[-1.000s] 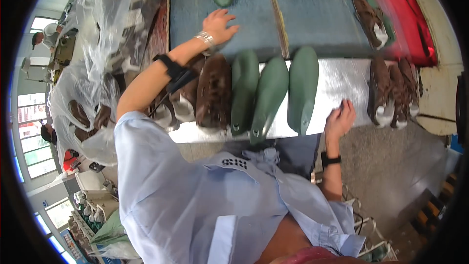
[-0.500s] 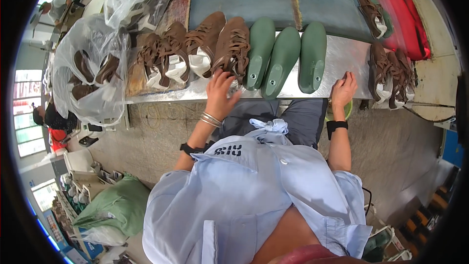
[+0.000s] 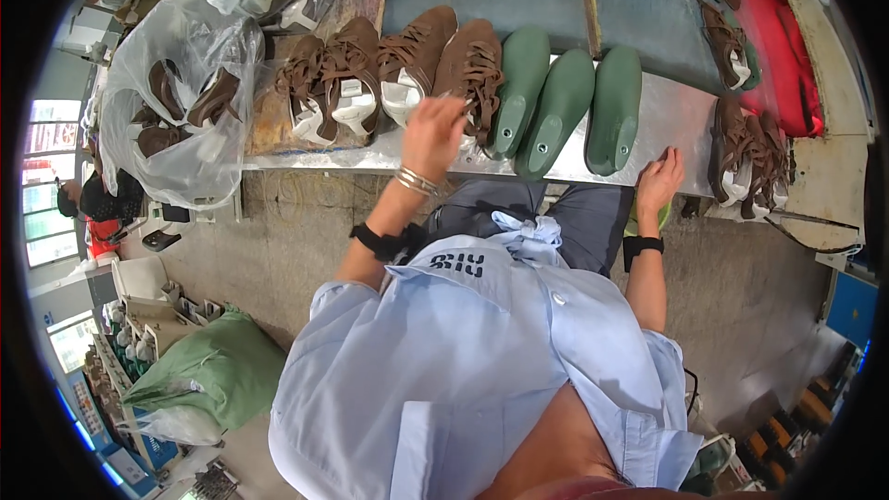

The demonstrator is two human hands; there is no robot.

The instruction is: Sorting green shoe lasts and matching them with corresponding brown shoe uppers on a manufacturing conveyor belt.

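I see a metal bench (image 3: 648,120) in a workshop, concrete floor below. A clear plastic bag (image 3: 176,102) at the bench's left end holds brown shoe parts; green sack (image 3: 199,380) on the floor, contents hidden. My left hand (image 3: 433,134) sits over a brown shoe (image 3: 470,69), fingers loosely curled and blurred, so can't tell if they grip it. Three green shoe forms (image 3: 560,106) stand just beside it. Right hand (image 3: 659,183) rests on the bench edge, fingers spread a bit, holding nothing. More shoes (image 3: 750,153) at far right, partly cut off.

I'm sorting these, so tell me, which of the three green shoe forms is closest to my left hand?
The leftmost green shoe form, right beside the brown shoe your left hand touches; the other two lie further right.
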